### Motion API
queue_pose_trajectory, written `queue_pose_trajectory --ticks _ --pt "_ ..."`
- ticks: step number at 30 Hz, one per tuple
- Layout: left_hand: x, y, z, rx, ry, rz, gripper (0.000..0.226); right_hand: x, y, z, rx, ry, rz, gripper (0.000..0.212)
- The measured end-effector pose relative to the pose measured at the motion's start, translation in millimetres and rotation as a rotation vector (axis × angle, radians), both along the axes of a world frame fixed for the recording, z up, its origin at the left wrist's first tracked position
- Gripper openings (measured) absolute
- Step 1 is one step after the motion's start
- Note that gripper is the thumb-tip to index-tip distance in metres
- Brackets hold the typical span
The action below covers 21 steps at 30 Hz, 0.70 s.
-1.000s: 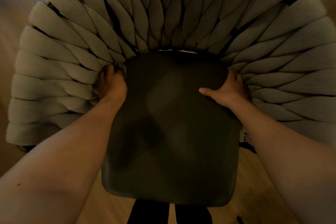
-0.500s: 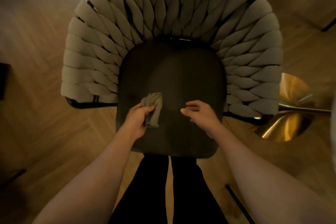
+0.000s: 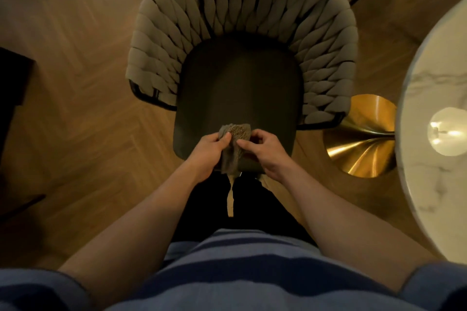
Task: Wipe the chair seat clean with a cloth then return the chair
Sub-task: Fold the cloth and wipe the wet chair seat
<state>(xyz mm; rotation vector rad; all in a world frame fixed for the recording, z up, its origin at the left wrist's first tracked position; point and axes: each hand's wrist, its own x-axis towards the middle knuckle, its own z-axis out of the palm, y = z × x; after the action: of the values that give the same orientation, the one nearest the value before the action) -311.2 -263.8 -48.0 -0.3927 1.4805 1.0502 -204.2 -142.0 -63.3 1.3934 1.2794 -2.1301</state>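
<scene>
We are holding both hands together over the front edge of the seat (image 3: 240, 83), the left hand (image 3: 208, 151) and the right hand (image 3: 265, 151) each pinching the cloth (image 3: 236, 139) between thumb and fingers. The cloth, a small grey-brown bunch, is hanging between our hands above the dark seat, its lower end drooping past the seat's front edge; we cannot tell whether it is touching the seat. The chair (image 3: 242, 7) is standing on the herringbone wooden floor (image 3: 75, 83) directly in front of us, its woven grey backrest curving around the far side of the seat. Just to the right, a round marble counter (image 3: 434, 134) is standing on a shiny gold pedestal base (image 3: 364, 139).
</scene>
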Motion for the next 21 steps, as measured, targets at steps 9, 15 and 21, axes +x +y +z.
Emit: queue_pose_trajectory --ticks 9,15,21 --pt "-7.3 -74.6 21.8 -0.091 0.935 -0.270 0.039 -17.0 -53.3 23.2 -0.016 0.067 0.079 0.018" --pt "-56.1 -146.8 27.6 0.009 0.550 -0.386 0.022 -57.8 -127.1 23.6 -0.032 0.145 0.060 0.020" --pt "-118.4 -236.0 27.5 0.000 0.523 -0.176 0.004 -121.7 -222.8 30.0 -0.113 0.130 0.026 0.015"
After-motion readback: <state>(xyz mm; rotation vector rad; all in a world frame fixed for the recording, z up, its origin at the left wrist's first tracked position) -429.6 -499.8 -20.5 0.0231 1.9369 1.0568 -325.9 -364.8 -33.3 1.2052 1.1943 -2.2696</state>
